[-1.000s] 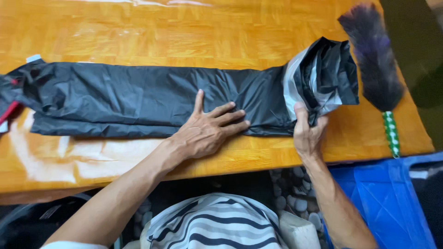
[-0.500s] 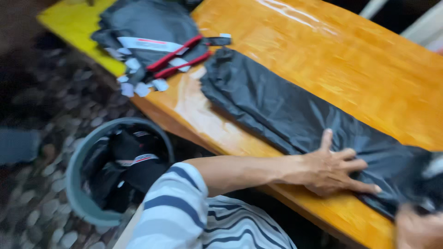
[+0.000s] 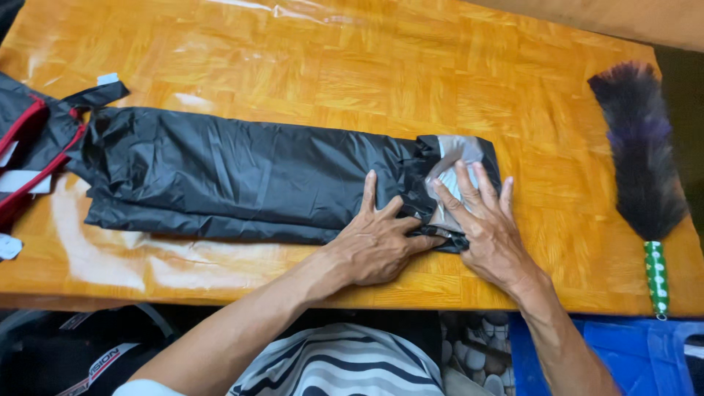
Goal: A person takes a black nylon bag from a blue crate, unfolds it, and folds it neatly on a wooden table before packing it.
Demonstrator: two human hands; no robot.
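Note:
A long black garment [image 3: 242,176], folded into a narrow strip, lies across the orange wooden table [image 3: 352,66]. Its right end is folded over and shows a grey lining [image 3: 456,155]. My left hand [image 3: 378,238] lies flat on the strip just left of that fold, fingers spread, thumb under the fold's edge. My right hand [image 3: 482,224] presses flat on the folded end, fingers apart on the grey lining. Neither hand grips anything.
A dark feather duster [image 3: 639,158] with a green-and-white handle lies at the table's right edge. Another black item with red trim [image 3: 26,150] and white tags sits at the left end. A blue plastic crate [image 3: 623,356] stands below right; dark bags [image 3: 66,352] below left.
The view swung left to a bin and back. The garment's right end, earlier loose and bunched in my right hand, is now folded over and pressed flat; both hands sit closer together.

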